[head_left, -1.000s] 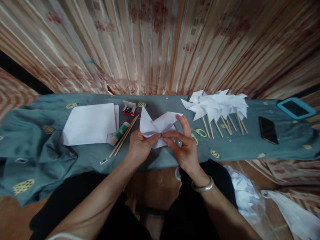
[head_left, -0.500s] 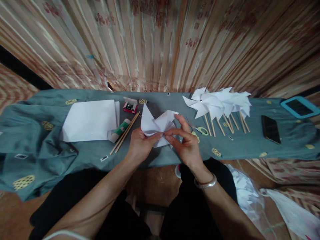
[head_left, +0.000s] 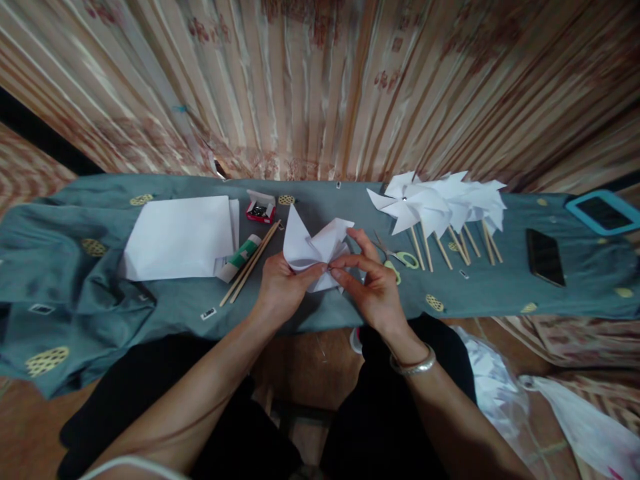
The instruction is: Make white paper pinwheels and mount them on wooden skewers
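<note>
With the folded paper [head_left: 324, 243] as the middle of the dial, the dark-clad knees [head_left: 425, 363] lay nearest, toward five and seven. Above them the left hand [head_left: 281, 287] was at eight o'clock, its thumb pressed on the paper near the centre, its other fingers mostly hidden. The right hand [head_left: 374, 288] was at four, thumb and forefinger pinched at that same centre, another finger by the corner at one o'clock. Both hands thus gripped the folded paper over the grey-green cloth [head_left: 323, 200] – whether anything small sat in the pinch, I could not tell.

To do this well, the left thumb probably needed to bear down evenly where the layers met, since slackening could let a folded corner spring out. The right fingertips wanted to be exact at the centre, and the curved flaps were best left full – thin paper would likely crease easily.

Farther out, thin sticks [head_left: 253, 261] and a green-and-white tube [head_left: 242, 257] lay side by side at nine, scissors [head_left: 406, 259] at three. Beyond came a paper stack [head_left: 177, 237] at nine, an open red-and-white box [head_left: 261, 212] at ten, and overlapping white pinwheels [head_left: 433, 210] at two. A phone [head_left: 545, 257] lay well apart at three; a curtain [head_left: 320, 100] hung behind, at twelve.
</note>
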{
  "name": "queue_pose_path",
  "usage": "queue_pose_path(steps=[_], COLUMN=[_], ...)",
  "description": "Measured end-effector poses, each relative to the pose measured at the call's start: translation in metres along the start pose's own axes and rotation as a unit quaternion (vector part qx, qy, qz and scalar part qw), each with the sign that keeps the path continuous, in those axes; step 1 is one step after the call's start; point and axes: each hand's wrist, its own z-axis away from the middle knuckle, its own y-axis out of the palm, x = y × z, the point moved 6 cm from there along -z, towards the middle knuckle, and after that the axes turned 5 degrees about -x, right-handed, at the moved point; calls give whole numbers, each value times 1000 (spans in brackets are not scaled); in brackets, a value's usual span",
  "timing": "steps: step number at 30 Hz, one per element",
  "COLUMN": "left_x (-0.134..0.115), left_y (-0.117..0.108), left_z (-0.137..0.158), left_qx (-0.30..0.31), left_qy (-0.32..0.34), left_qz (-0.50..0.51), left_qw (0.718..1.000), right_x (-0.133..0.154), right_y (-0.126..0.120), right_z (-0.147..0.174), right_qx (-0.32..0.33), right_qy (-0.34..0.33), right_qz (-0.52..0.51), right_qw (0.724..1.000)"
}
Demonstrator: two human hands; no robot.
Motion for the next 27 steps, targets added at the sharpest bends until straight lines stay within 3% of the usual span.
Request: queue_pose_path(steps=[7, 17, 23, 27], left_x=[-4, -14, -10, -12], left_y=[0, -1, 2, 1], left_z=[1, 4, 5, 5], left_qx=[-8, 11, 66, 56], left_qy=[7, 79, 77, 74], left_qz=[-38, -135, -106, -108], left_qw=[999, 988, 989, 990], right_x=[-2, -2, -3, -4], right_y=[1, 4, 3, 3], right_z=[1, 3, 2, 3], right_qx=[4, 2, -2, -3], right_qy=[10, 22, 24, 31], right_qz=[4, -1, -2, -11], right_qw=[1000, 1000, 1000, 999])
